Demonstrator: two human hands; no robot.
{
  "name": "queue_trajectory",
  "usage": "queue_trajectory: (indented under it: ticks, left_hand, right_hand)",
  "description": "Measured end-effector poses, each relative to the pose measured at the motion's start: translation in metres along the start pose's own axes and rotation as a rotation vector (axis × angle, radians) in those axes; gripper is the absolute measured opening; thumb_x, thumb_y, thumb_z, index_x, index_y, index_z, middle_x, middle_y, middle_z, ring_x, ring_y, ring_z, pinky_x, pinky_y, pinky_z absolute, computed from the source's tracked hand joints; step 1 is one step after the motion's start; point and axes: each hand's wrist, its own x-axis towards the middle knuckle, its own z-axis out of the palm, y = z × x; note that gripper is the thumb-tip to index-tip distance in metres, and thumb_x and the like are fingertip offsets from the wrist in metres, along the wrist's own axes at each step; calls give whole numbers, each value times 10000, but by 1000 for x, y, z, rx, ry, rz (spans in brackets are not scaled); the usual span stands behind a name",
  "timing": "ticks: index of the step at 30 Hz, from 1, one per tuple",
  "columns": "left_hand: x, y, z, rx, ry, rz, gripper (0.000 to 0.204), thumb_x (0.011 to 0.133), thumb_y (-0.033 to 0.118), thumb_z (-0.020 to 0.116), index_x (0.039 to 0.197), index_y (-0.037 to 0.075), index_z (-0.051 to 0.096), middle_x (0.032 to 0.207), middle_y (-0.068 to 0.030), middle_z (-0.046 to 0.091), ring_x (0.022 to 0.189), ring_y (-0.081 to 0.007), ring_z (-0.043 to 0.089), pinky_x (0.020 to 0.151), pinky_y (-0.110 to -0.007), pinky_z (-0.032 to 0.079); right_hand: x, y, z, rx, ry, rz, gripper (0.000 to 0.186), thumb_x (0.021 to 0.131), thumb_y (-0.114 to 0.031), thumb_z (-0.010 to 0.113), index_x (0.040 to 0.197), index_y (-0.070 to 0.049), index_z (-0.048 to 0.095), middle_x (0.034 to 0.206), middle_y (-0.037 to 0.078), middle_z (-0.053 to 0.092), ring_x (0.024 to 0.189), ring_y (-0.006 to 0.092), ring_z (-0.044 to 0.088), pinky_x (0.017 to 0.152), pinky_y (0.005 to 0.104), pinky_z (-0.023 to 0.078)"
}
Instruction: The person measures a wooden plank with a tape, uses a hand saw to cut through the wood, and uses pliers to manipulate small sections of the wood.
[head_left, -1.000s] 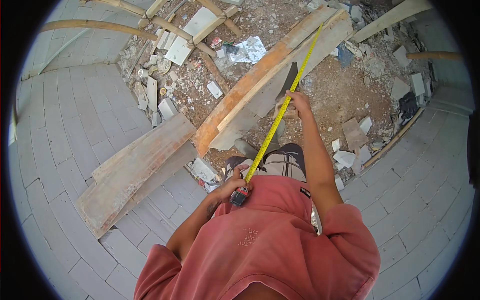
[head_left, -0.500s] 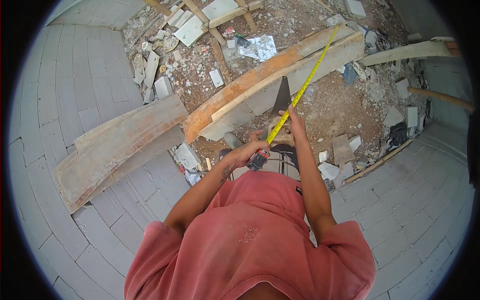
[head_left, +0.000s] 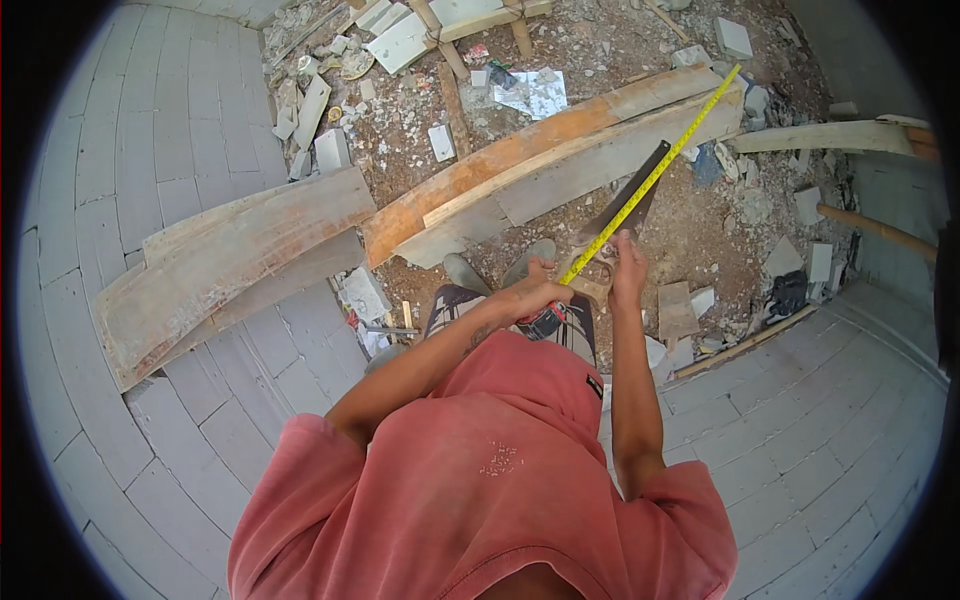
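My left hand (head_left: 535,295) is closed around the case of a tape measure (head_left: 543,321), red and black, held close to my waist. Its yellow blade (head_left: 660,170) runs out stiffly, up and to the right, past the far end of the planks. Alongside and partly under it is a handsaw (head_left: 632,190) with a dark tapering blade and a pale wooden handle. My right hand (head_left: 628,268) is closed by the handle end of the saw, its fingertips close to the tape; the exact grip is partly hidden. Long boards (head_left: 590,165) lie ahead of me, one with an orange-stained face.
More weathered boards (head_left: 240,265) rest to the left on the edge of a grey block wall (head_left: 160,120). Rubble and broken white blocks (head_left: 333,150) cover the dirt floor. Wooden poles (head_left: 432,35) are tied together at the top. A board (head_left: 820,137) reaches toward the right wall.
The tape and saw have swung to the right, and both hands have moved right with them. The saw now tilts more to the right. My feet have come into clearer view.
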Motion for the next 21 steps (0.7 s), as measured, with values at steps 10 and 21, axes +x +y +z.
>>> queue_trajectory:
  ticks: [10, 21]
  left_hand:
    - [-13, -13, 1, 90, -135, -19, 1179, 685, 360, 652, 1508, -16, -104, 1445, -316, 292, 1332, -371, 380, 1063, -375, 324]
    - [-33, 2, 4, 117, -342, -139, 1193, 737, 375, 624, 1477, -9, -229, 1357, -312, 433, 1259, -347, 473, 994, -333, 386]
  right_hand:
    - [55, 7, -50, 284, 12, -55, 197, 933, -165, 649, 992, 18, 690, 882, 26, 642, 786, 112, 571, 701, 262, 451]
    - [30, -25, -29, 217, 34, -48, 467, 995, -372, 525, 955, 57, 702, 937, 111, 637, 918, 176, 548, 840, 319, 428]
